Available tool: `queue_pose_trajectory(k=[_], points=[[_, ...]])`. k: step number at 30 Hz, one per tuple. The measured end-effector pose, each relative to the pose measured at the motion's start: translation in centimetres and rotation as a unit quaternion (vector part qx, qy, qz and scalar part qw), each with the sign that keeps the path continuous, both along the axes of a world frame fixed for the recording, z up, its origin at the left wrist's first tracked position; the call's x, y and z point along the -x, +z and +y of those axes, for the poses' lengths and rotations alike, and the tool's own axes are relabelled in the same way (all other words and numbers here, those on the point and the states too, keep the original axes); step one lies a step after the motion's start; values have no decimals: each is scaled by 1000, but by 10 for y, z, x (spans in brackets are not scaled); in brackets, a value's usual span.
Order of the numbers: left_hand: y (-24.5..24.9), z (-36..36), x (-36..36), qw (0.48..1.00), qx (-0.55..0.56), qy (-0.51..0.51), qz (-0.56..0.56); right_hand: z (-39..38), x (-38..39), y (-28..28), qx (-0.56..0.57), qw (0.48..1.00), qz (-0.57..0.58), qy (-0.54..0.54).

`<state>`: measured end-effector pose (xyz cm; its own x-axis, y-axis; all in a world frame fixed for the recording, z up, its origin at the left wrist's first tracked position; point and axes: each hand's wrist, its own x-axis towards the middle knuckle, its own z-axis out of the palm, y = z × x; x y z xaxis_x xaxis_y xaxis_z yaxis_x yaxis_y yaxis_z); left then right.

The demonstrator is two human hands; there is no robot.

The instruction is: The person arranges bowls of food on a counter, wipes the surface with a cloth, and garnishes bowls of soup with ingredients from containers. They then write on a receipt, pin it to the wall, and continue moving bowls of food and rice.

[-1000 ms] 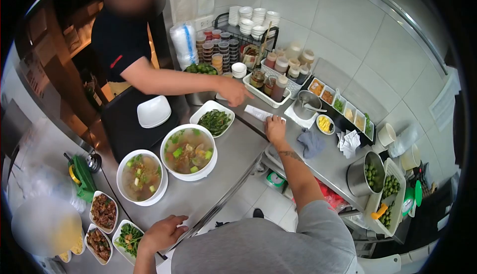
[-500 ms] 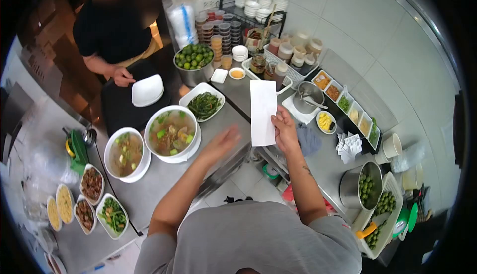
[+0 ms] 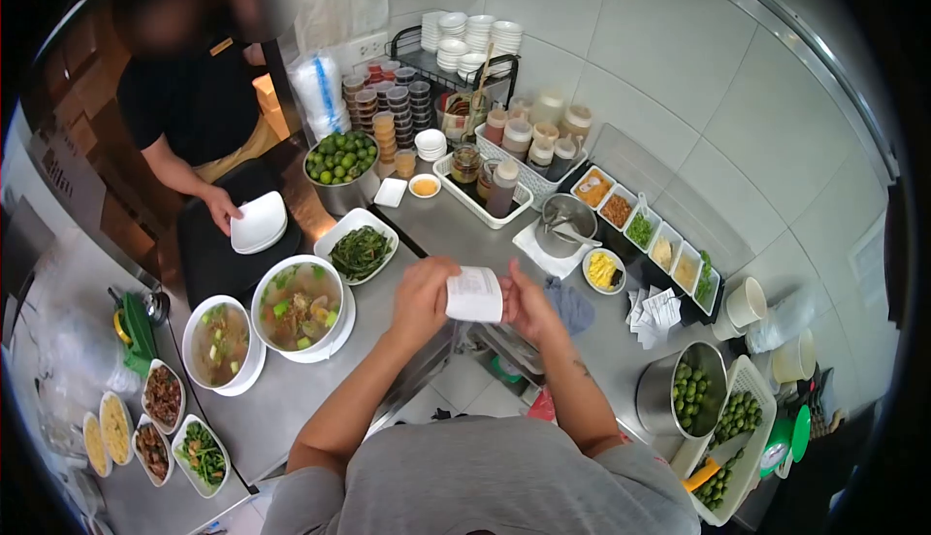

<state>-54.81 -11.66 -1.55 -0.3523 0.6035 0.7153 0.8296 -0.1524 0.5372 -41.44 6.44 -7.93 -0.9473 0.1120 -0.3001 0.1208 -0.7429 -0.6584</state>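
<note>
Between my two hands is a white paper slip (image 3: 474,295) with faint small print, bent over so that it looks shorter than a full strip. My left hand (image 3: 424,294) grips its left edge with curled fingers. At the right edge, my right hand (image 3: 530,307) holds the slip, palm turned inward and fingertips partly behind the paper. Left of my hands stand two bowls of soup, a larger one (image 3: 298,309) and a smaller one (image 3: 221,347), each on a white plate. A white dish of cooked greens (image 3: 357,248) sits just beyond them.
Across the counter a person's hand (image 3: 224,213) holds white plates (image 3: 259,222) over a black tray (image 3: 197,256). Several filled dishes (image 3: 163,396) stand at lower left. To the right are a metal pot of limes (image 3: 690,391), a knife with a yellow handle (image 3: 702,477) and crumpled receipts (image 3: 655,311).
My left hand has come over to the slip and taken its left side. The slip has gone from upright and long to bent. The other person's hand has shifted onto the plates.
</note>
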Motion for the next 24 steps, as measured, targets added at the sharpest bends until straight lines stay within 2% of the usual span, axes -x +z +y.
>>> queue_pose_trajectory(k=[1,3,7,8,10,11,14,17,20,24], points=[[11,-6,-4,999,14,-17,33,-25,2,52,29,999,-34,8],[14,-13,-8,993,58,-41,89,-28,14,48,-16,998,31,-47],[6,-20,5,997,13,40,71,-26,30,61,-136,983,75,-95],[2,-25,8,998,30,24,-50,-27,32,66,-150,978,81,-117],[3,-29,9,956,54,-10,-289,-31,34,72,-148,973,99,-148],[-18,-25,18,948,63,-18,-313,-33,34,73,-142,974,97,-149],[-12,-25,19,862,105,-88,-487,-38,38,70,-167,971,93,-141],[-24,-13,21,890,104,-102,-431,-45,43,67,-174,973,78,-133],[-34,-7,21,875,110,-116,-458,-44,48,56,-162,974,69,-139],[-45,-4,18,883,90,-94,-451,-48,49,51,-156,973,65,-156]])
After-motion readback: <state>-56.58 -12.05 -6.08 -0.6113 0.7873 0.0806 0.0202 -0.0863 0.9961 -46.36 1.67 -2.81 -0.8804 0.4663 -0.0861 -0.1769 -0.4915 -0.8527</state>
